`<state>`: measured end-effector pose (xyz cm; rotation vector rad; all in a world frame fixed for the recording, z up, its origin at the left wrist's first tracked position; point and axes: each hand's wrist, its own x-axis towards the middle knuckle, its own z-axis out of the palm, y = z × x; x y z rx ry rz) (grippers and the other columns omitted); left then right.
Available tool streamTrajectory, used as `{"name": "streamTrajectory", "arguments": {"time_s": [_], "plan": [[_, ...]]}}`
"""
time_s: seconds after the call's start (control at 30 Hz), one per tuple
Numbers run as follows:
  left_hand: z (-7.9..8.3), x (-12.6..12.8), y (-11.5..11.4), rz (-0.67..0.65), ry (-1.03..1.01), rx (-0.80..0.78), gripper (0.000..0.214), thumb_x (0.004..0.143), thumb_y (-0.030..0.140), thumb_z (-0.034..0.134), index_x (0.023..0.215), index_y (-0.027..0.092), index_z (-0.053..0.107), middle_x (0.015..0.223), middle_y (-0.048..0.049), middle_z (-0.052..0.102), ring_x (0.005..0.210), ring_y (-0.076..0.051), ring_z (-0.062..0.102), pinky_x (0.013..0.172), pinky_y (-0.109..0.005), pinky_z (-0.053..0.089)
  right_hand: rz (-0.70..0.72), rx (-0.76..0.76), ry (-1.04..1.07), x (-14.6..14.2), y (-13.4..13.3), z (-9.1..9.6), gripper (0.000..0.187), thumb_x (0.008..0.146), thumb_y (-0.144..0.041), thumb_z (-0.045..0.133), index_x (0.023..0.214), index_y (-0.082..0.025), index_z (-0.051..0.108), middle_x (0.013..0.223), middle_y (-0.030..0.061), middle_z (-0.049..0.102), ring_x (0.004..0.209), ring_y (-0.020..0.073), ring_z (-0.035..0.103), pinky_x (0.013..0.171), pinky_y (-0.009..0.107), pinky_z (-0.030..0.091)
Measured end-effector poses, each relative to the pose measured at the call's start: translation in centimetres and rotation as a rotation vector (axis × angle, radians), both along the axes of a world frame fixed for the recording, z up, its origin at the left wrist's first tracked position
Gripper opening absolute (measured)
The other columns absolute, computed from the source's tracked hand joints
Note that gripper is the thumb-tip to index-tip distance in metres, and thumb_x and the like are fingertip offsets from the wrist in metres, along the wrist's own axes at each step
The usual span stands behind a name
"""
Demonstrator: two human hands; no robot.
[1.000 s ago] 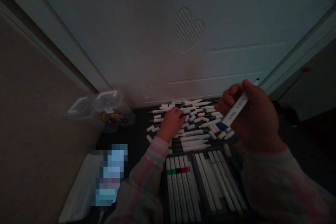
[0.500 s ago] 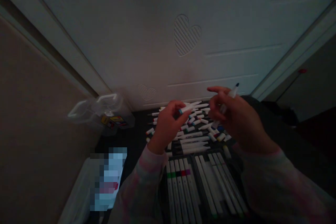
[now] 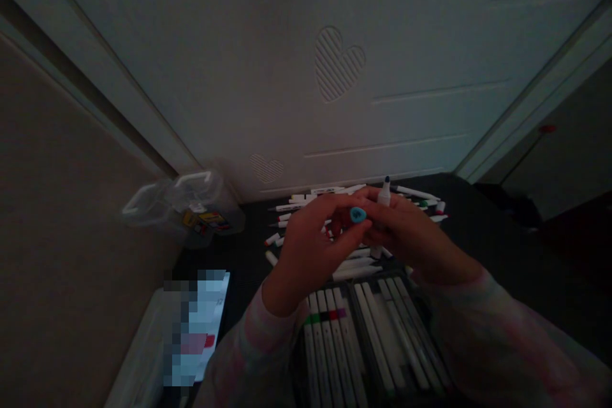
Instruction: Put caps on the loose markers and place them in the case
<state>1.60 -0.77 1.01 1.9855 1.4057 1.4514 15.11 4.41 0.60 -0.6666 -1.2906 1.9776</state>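
Note:
My left hand [image 3: 310, 245] is closed, thumb and fingertips pinching a marker cap [image 3: 358, 215] whose teal end faces me. Close against it, my right hand [image 3: 406, 223] grips an uncapped white marker [image 3: 384, 196], held upright with its dark tip pointing up. The fingers of both hands meet or nearly meet around the cap. Below and behind them lie loose white markers [image 3: 356, 271] and caps, partly hidden by my hands. Nearer to me, a dark case [image 3: 351, 306] holds rows of white markers [image 3: 329, 350], several with coloured bands.
Clear plastic boxes [image 3: 205, 204] stand at the back left on the dark tabletop [image 3: 248, 229]. A lit, partly blurred phone or tablet screen [image 3: 205, 319] lies at the left beside a clear plastic lid or tray [image 3: 138, 344]. A white door [image 3: 268, 76] with heart patterns rises behind the table.
My hands have come together. The right hand moved left and down, bringing the marker more upright; the left moved slightly right, turning the cap's teal end toward me.

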Motion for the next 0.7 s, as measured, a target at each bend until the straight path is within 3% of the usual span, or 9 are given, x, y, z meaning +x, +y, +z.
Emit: {"name": "streamTrajectory", "arguments": {"time_s": [0.23,0.43,0.57,0.7], "plan": [[0.2,-0.1,-0.2,0.014,0.008,-0.009,0.014,0.076,0.022,0.058,0.089,0.019,0.058,0.072,0.0023,0.06,0.06,-0.008,0.054,0.058,-0.02,0.043,-0.048,0.065,-0.064,0.1,-0.1,-0.1,0.016,0.077,-0.035,0.058,0.076,-0.019,0.054,0.053,-0.0065,0.039,0.043,0.0045,0.03,0.04,0.018,0.021],[0.1,-1.8,0.6,0.202,0.111,-0.017,0.01,0.075,0.02,0.054,0.086,0.019,0.054,0.071,0.0034,0.058,0.063,-0.009,0.054,0.062,-0.02,0.042,-0.237,0.199,-0.114,1.3,1.0,0.3,0.015,0.076,-0.031,0.057,0.083,-0.018,0.056,0.058,-0.0045,0.046,0.045,0.0053,0.036,0.041,0.02,0.023],[-1.7,-2.9,2.2,0.163,0.316,-0.182,0.012,0.074,0.02,0.054,0.085,0.019,0.052,0.078,0.0002,0.06,0.07,-0.013,0.056,0.066,-0.024,0.042,-0.374,0.214,-0.102,2.3,1.7,1.1,0.007,0.075,-0.026,0.056,0.078,-0.02,0.056,0.056,-0.0049,0.044,0.041,0.0046,0.031,0.039,0.02,0.022],[-4.6,-3.1,4.1,0.148,0.608,-0.345,0.015,0.074,0.017,0.048,0.088,0.019,0.053,0.085,-0.0037,0.061,0.083,-0.018,0.056,0.073,-0.028,0.042,-0.406,0.228,-0.073,2.7,1.7,1.6,0.007,0.075,-0.026,0.054,0.076,-0.019,0.056,0.056,-0.0048,0.043,0.04,0.004,0.028,0.039,0.02,0.02]]}}
